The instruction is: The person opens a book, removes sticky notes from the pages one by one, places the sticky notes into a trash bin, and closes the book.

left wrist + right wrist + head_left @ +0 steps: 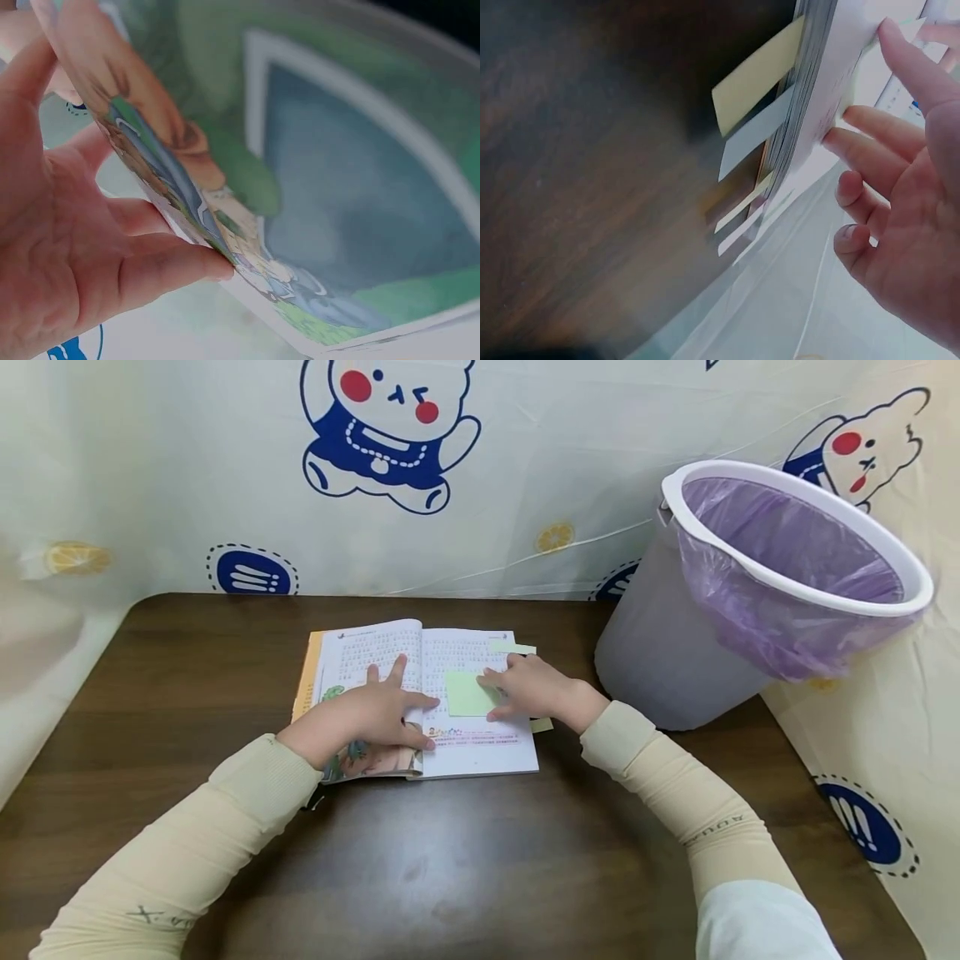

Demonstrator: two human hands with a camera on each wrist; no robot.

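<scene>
An open book [480,753] with printed pages lies on the brown table. My left hand [378,706] rests on its left page, fingers spread, the thumb near the centre fold. In the left wrist view, that hand [82,232] touches the edge of an illustrated page [217,180]. A light green sticky note [467,695] lies on the right page. My right hand [534,687] touches the note's right side with its fingertips. In the right wrist view, the thumb and two fingers of that hand [907,180] meet the page, while the other two fingers bend clear of it.
Coloured page tabs [757,79] stick out from the book's right edge. A grey bin [675,635] with a purple bag liner [795,543] stands at the right, beyond my right hand. A patterned curtain [525,468] hangs behind the table [420,877].
</scene>
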